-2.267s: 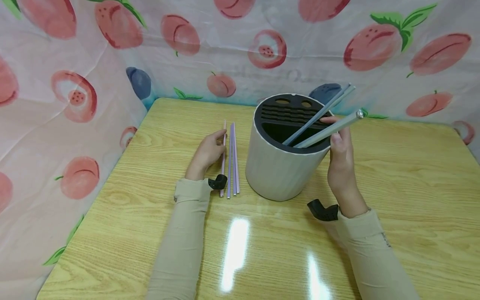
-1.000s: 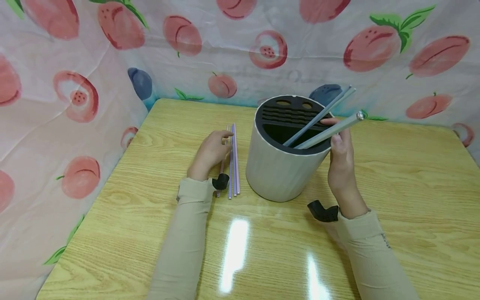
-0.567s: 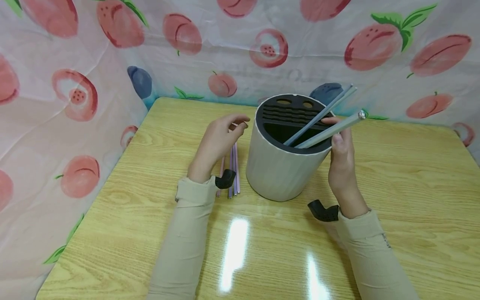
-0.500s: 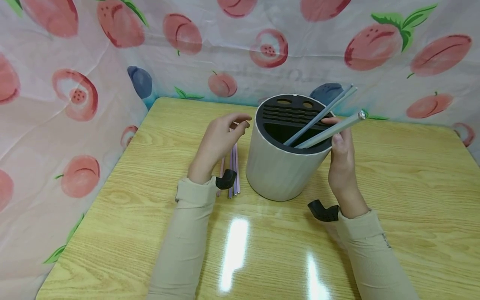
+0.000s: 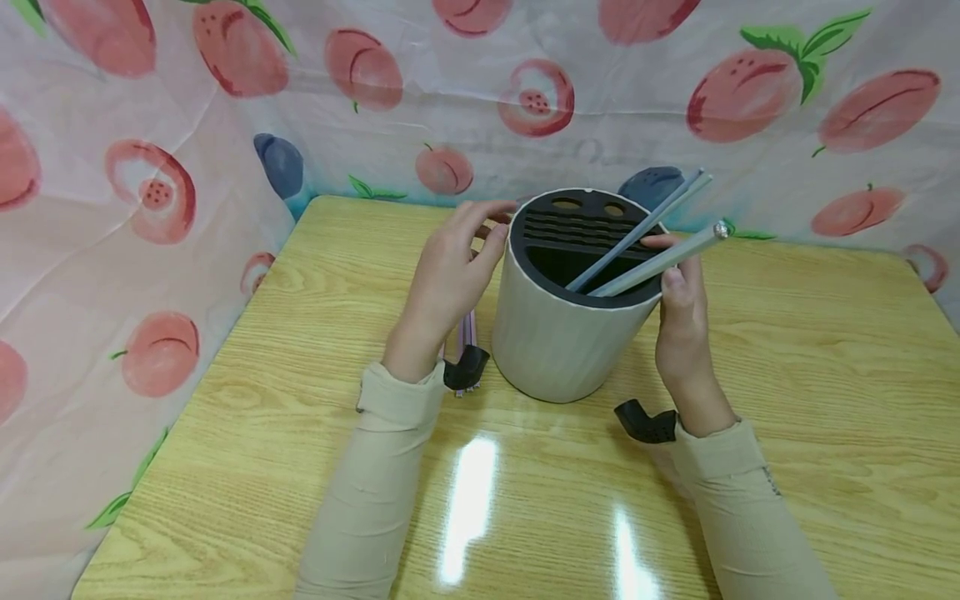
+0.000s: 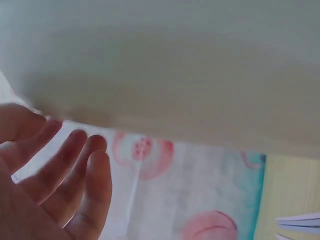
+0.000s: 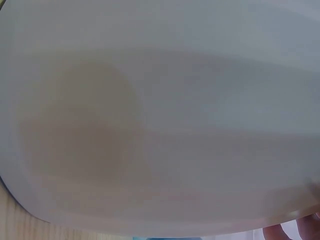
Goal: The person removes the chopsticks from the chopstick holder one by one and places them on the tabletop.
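A pale round utensil holder (image 5: 562, 350) with a black slotted top (image 5: 577, 223) stands on the table. Blue chopsticks (image 5: 637, 229) and a thicker pale green chopstick-like bundle (image 5: 667, 265) lean out of its large compartment to the right. My right hand (image 5: 684, 325) holds the holder's right side, thumb near the rim, other fingers mostly behind it. At the left rim is my left hand (image 5: 453, 271), its fingertips and thumb right at the wall, fingers loosely bent in the left wrist view. Several pink and purple chopsticks (image 5: 467, 329) lie on the table, partly hidden beneath the left hand and wrist.
The wood-grain table (image 5: 262, 417) reaches back to a peach-print cloth (image 5: 465, 83) hung behind and along the left side. A black wrist-worn piece (image 5: 467, 368) sits on the left cuff, another (image 5: 647, 422) on the right.
My left hand has left the pink and purple chopsticks on the table and moved up and right to the holder's left rim. The right hand and holder have stayed put.
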Demonstrator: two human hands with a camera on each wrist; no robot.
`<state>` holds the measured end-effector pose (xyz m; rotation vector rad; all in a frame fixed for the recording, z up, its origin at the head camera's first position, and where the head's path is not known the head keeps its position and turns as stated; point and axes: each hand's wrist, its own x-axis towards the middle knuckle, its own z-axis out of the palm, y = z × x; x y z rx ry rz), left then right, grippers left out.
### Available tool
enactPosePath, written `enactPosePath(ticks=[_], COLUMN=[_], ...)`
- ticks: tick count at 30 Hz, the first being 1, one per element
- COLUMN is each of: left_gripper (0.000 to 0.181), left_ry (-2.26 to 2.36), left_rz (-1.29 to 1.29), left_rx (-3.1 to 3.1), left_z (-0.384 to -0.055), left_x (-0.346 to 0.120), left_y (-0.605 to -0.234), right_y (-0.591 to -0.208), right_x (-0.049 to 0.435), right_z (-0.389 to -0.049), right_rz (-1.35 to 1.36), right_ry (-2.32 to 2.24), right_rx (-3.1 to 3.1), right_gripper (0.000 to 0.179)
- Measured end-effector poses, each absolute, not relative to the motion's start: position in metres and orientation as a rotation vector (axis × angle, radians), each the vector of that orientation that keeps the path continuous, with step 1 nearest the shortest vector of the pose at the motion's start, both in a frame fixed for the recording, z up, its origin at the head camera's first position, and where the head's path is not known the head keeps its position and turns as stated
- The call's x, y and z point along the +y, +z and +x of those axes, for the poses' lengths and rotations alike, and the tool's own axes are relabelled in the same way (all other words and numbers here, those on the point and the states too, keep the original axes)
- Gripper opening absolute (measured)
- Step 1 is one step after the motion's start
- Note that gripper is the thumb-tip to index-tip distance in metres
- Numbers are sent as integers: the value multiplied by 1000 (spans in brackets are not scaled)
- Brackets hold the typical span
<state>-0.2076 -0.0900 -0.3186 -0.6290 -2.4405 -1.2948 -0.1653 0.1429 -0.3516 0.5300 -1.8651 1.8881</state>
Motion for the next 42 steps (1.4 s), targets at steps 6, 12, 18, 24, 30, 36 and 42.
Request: enactPosePath(ticks=[6, 12, 18, 24, 30, 36, 42], left_gripper=[29, 25, 27, 32, 29, 26, 27], left_ry=[-1326, -1123, -945, -892, -861, -749, -654], left_rz=[-699, -810, -927, -952, -978, -994, -1004], left_rx=[-2311, -2261, -2175, -2183, -2144, -2307, -2453], left_z=[-201, -193, -180, -169, -165, -161, -160], left_x=[-84, -73, -50, -42, -40, -38, -39], left_y=[-311, -305, -301, -297, -294, -296, -294], right_y=[-352, -352, -352, -353, -352, -353, -352], right_x=[142, 143, 143, 144, 143, 144, 143], right_z=[-166, -166, -166, -167, -166, -166, -165], right_rz=[541, 531, 536, 548, 545, 545, 536], right_ry=[1892, 1904, 1898, 1905, 1905, 1904, 1901], right_rx=[-1848, -1852, -1866, -1854, -1866, -1861, -1862], right_gripper=[43, 43, 44, 43, 43, 42, 43])
